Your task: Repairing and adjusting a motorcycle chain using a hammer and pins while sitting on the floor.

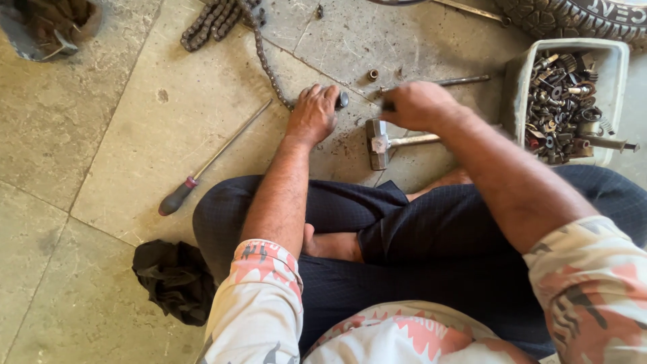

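So the person sits cross-legged on the stone floor, working on a drive chain that runs from a bunched pile at the top of the frame down to the left hand. That hand is closed down over the near end of the chain, pinning it flat to the floor, with a small dark part poking out beside the fingers. The right hand is clenched around a thin dark tool, probably a punch, though it's too blurred to say for sure. A steel rod lies just past it.

Best guess on doing this bit well: keep the link pressed flat so it can't skate, hold the tool square on the pin, and keep the pinning fingers out of the strike line. The hammer lies untouched just beneath the right hand, within easy reach.

Container-wise, a pale plastic tub sits at the right, packed with greasy bolts, nuts and sockets, a shaft hanging over its rim. A tyre lies behind it. Off left there's a red-handled screwdriver and a black rag
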